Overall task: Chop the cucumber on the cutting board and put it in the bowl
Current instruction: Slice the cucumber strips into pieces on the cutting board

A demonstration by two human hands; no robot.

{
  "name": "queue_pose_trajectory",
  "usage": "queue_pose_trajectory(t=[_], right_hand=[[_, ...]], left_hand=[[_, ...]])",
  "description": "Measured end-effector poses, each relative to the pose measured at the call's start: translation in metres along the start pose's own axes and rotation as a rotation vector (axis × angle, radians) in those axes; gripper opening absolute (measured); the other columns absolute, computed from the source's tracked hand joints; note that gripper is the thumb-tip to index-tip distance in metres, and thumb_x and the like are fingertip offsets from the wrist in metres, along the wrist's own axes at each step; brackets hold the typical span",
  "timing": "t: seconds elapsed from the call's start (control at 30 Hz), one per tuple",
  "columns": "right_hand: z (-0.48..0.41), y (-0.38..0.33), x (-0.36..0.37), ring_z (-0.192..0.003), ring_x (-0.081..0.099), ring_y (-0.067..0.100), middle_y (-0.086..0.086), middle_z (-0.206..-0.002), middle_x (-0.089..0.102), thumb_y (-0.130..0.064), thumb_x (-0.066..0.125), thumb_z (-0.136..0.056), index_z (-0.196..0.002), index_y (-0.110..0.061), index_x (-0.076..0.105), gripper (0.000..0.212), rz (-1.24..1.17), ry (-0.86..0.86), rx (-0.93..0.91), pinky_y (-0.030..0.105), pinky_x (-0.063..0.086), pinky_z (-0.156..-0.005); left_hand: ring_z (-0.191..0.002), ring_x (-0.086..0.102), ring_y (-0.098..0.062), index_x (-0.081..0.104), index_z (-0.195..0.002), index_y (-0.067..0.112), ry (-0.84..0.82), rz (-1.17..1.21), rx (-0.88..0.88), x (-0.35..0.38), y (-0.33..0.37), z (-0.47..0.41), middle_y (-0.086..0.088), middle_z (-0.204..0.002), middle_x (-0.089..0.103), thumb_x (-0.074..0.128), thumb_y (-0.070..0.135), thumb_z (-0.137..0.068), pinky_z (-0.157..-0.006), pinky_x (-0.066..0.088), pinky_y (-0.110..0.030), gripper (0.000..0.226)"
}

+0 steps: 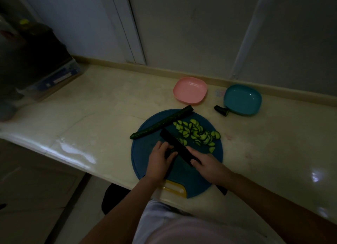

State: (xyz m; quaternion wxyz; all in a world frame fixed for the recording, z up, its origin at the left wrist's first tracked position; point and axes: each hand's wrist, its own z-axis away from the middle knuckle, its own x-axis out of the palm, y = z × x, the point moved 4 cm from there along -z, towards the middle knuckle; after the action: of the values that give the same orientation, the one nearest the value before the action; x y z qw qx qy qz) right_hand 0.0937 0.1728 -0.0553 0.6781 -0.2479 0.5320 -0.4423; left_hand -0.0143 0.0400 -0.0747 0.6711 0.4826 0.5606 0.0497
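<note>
Gripping: your right hand [207, 166], fingers curled round knife [174, 143]; left hand [159, 160] fingers pinching cucumber stub [169, 153] on cutting board [143, 152].

Both our forearms come in from below, bare. Our left hand [160, 160] curls its fingers over a cucumber piece [169, 153]; our right hand [207, 164] grips the knife [175, 143], palm down.

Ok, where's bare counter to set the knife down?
Widest bare patch: counter left of the cutting board, up to the plastic box. Smaller patch right of the board, this side of the teal bowl. Crowded: the board itself, with the long cucumber, slices, left hand, right hand.
</note>
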Motion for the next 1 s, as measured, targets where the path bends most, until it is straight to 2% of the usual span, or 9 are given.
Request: queue_pose_trajectory(t=[0.2,0.3,0.37,0.53,0.63,0.73,0.93,1.0], right_hand=[[-0.002,0.007,0.004,-0.107,0.058,0.016,0.008,-0.127,0.058,-0.017,0.042,-0.098,-0.145,-0.029,0.023,0.053,0.027,0.055,0.004,0.024,0.045,-0.094],[0.004,0.008,0.002,-0.113,0.054,0.011,0.005,-0.131,0.054,-0.015,0.042,-0.098,-0.146,-0.024,0.024,0.052,0.011,0.067,0.012,0.013,0.038,-0.093],[0.007,0.009,0.0,-0.116,0.049,0.006,0.0,-0.135,0.049,-0.014,0.042,-0.098,-0.146,-0.021,0.023,0.051,-0.001,0.063,0.019,0.008,0.033,-0.093],[0.011,0.009,-0.006,-0.121,0.048,0.008,-0.005,-0.137,0.046,-0.018,0.041,-0.099,-0.146,-0.024,0.022,0.051,-0.004,0.072,0.006,0.019,0.037,-0.101],[0.011,0.004,-0.007,-0.128,0.04,0.005,-0.011,-0.139,0.037,-0.017,0.041,-0.099,-0.146,-0.021,0.022,0.051,-0.013,0.042,-0.012,0.013,0.029,-0.104],[0.01,0.003,-0.006,-0.129,0.039,0.004,-0.01,-0.14,0.038,-0.017,0.041,-0.098,-0.146,-0.022,0.023,0.051,-0.03,0.025,-0.013,0.015,0.029,-0.106],[0.01,0.004,-0.005,-0.124,0.042,0.001,-0.014,-0.136,0.037,-0.017,0.041,-0.099,-0.146,-0.024,0.022,0.051,-0.056,0.017,0.011,0.004,0.028,-0.096],[0.011,0.004,-0.004,-0.125,0.04,0.0,-0.016,-0.136,0.035,-0.017,0.041,-0.099,-0.146,-0.024,0.022,0.051,-0.067,0.013,0.024,-0.003,0.026,-0.093]], left_hand=[[-0.076,0.048,-0.003,0.064,-0.1,0.011,-0.016,0.027,0.02,-0.002,-0.003,0.003,0.006,-0.087,0.049,0.068,0.021,-0.084,-0.069,0.034,-0.002,0.019],[-0.079,0.05,-0.006,0.064,-0.104,0.013,-0.017,0.022,0.032,-0.003,-0.003,0.006,0.005,-0.09,0.05,0.064,0.019,-0.087,-0.069,0.036,-0.007,0.018],[-0.08,0.051,-0.008,0.063,-0.103,0.014,-0.015,0.008,0.028,-0.003,-0.003,0.005,0.004,-0.091,0.052,0.063,0.019,-0.088,-0.069,0.039,-0.015,0.016],[-0.08,0.05,-0.01,0.062,-0.099,0.012,-0.014,-0.03,0.044,-0.004,0.0,0.003,0.0,-0.09,0.053,0.062,0.02,-0.088,-0.067,0.038,-0.021,0.014],[-0.077,0.048,-0.01,0.061,-0.096,0.01,-0.012,-0.048,0.055,-0.003,-0.001,0.003,0.0,-0.086,0.05,0.062,0.018,-0.088,-0.064,0.035,-0.019,0.012],[-0.076,0.048,-0.01,0.062,-0.094,0.009,-0.005,-0.051,0.043,-0.002,-0.002,0.003,0.003,-0.084,0.048,0.063,0.018,-0.087,-0.063,0.033,-0.017,0.011],[-0.075,0.05,-0.012,0.061,-0.092,0.009,-0.004,-0.037,0.063,-0.003,-0.002,0.003,0.001,-0.083,0.048,0.062,0.018,-0.088,-0.063,0.038,-0.022,0.01],[-0.074,0.048,-0.01,0.061,-0.091,0.009,0.002,-0.034,0.064,-0.003,-0.002,0.003,0.002,-0.083,0.048,0.063,0.017,-0.087,-0.062,0.037,-0.021,0.009]])
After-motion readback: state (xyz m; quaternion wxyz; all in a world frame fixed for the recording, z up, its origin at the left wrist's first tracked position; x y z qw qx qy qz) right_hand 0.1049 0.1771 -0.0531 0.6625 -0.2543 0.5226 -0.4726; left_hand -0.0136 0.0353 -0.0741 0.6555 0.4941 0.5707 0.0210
